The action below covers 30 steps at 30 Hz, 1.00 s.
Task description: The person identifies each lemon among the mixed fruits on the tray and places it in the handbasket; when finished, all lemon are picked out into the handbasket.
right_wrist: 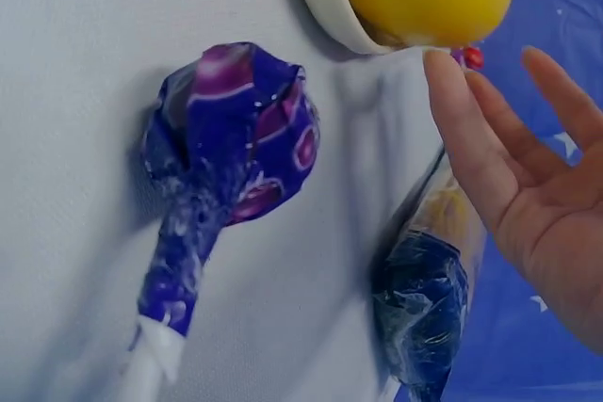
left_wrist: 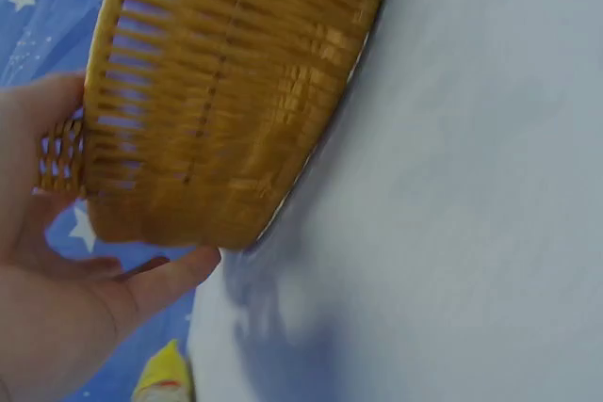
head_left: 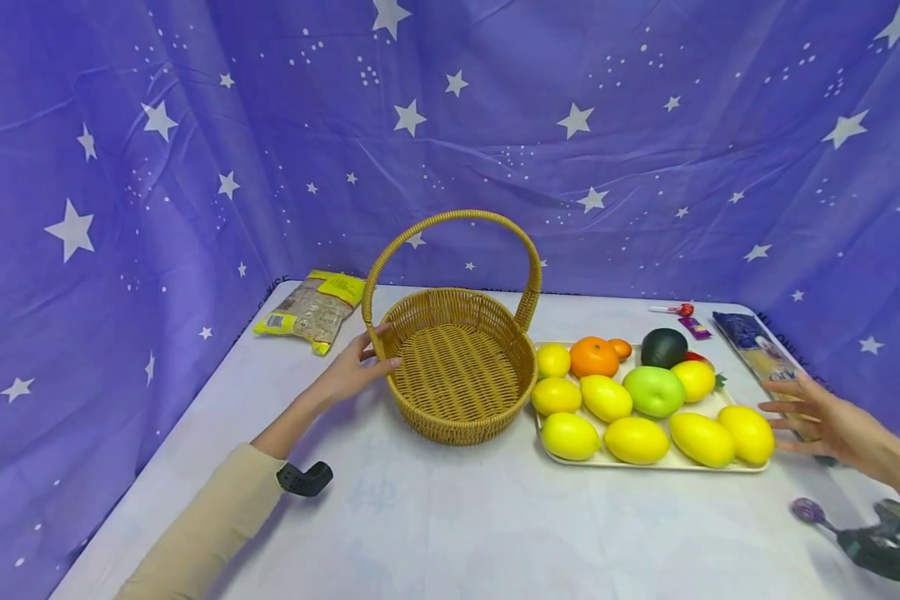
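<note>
At the left side of a round wicker basket (head_left: 461, 425) with a tall arched handle, my left hand (head_left: 351, 371) grips the rim by the handle's base, thumb over the edge. In the left wrist view the fingers (left_wrist: 165, 284) lie along the basket's (left_wrist: 226, 110) outer wall. My right hand (head_left: 840, 421) hangs with spread, relaxed fingers just right of a cream tray (head_left: 648, 467). The nearest fruit to it is a lemon (head_left: 747, 435) at the tray's right end. No object is in the right palm (right_wrist: 556, 242) in the right wrist view.
The tray holds several lemons (head_left: 637, 440), a green apple (head_left: 654, 392), an orange (head_left: 594, 357) and a dark avocado (head_left: 663, 347). Around it lie a purple-wrapped lollipop (right_wrist: 231, 129), a red lollipop (head_left: 685, 309) and a blue packet (head_left: 753, 342). A yellow bag (head_left: 315, 308) sits back left.
</note>
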Each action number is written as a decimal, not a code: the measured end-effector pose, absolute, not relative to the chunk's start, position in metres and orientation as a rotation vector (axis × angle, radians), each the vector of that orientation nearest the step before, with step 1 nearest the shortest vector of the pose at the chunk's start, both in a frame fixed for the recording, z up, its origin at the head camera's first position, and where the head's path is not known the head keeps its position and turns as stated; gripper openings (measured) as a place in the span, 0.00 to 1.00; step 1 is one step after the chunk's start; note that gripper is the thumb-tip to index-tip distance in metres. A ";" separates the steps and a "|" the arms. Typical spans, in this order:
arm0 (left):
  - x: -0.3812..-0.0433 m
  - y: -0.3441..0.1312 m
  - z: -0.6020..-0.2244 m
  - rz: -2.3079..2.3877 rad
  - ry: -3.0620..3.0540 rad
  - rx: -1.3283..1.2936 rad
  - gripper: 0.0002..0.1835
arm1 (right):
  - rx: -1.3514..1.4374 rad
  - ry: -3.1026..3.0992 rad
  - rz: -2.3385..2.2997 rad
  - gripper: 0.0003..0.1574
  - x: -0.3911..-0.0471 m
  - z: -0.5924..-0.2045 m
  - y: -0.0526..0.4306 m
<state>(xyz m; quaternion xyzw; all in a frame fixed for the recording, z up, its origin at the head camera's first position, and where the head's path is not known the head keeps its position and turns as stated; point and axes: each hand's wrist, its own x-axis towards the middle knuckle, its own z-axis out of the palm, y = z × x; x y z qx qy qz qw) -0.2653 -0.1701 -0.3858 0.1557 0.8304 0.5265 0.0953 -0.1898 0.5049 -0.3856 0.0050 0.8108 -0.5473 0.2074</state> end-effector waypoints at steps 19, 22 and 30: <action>-0.259 -0.156 -0.400 1.977 2.128 0.232 0.34 | 0.026 2.455 -1.017 0.49 -0.187 -0.378 0.455; -0.258 -0.155 -0.400 1.990 2.118 0.246 0.34 | 0.028 2.448 -1.026 0.49 -0.189 -0.376 0.456; -0.256 -0.152 -0.398 2.014 2.127 0.258 0.33 | 0.008 2.587 -1.110 0.52 -0.202 -0.349 0.444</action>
